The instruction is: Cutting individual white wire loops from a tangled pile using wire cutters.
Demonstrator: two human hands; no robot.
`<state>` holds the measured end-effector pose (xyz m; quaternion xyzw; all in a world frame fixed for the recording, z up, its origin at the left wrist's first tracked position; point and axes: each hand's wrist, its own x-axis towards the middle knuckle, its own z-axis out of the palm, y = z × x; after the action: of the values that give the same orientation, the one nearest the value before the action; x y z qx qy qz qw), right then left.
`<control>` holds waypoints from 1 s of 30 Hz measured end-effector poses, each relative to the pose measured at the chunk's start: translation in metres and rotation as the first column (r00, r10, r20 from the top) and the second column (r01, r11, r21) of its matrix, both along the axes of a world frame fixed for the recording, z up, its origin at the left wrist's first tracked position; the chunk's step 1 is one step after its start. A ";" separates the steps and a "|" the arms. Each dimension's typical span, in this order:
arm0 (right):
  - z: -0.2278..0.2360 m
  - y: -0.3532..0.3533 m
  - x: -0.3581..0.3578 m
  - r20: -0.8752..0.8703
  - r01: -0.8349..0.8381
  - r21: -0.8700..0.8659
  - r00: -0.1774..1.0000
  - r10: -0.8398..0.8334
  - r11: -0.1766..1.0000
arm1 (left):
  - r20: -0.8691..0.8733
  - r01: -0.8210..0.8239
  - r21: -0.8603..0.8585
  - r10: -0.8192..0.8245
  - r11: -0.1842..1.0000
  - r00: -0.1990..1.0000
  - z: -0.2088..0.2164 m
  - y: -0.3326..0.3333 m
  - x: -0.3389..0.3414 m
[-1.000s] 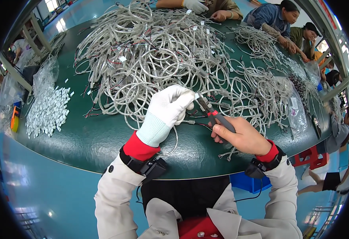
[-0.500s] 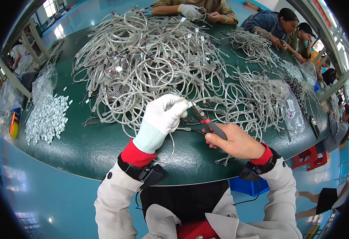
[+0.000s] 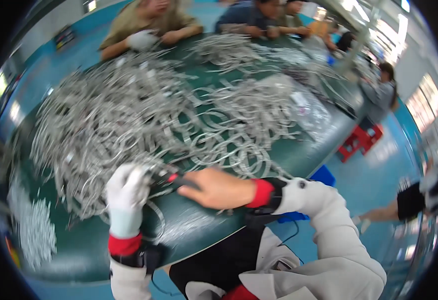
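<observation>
The view is smeared by motion. My left hand, in a white glove, is closed with its fingers pinched together at the near edge of a big heap of clear-sheathed cables. A loop of one cable hangs beside it and seems to run up into its fingers. My bare right hand is wrapped round pliers with grey and red handles. The jaws point left, close to my left fingertips; blur hides what lies between them.
A heap of small white pieces lies at the table's left end. More cables and a clear plastic bag lie to the right. Co-workers sit along the far side, one with a gloved hand. Red stools stand at right.
The view has swung to the right, so the table and heaps appear further left and tilted. Both hands stay together, the pliers still in my right hand.
</observation>
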<state>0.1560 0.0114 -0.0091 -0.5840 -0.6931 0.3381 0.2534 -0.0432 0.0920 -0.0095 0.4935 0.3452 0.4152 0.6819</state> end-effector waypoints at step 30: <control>-0.048 0.049 0.016 -0.841 0.305 -0.083 0.489 -0.231 0.949 | 0.479 0.267 -0.395 -0.051 0.879 0.876 -0.029 0.027 -0.016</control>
<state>0.1723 0.0602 -0.0568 -0.4388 -0.3979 0.5062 0.6268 -0.0589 0.1192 -0.0382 0.2387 0.2196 0.3686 0.8712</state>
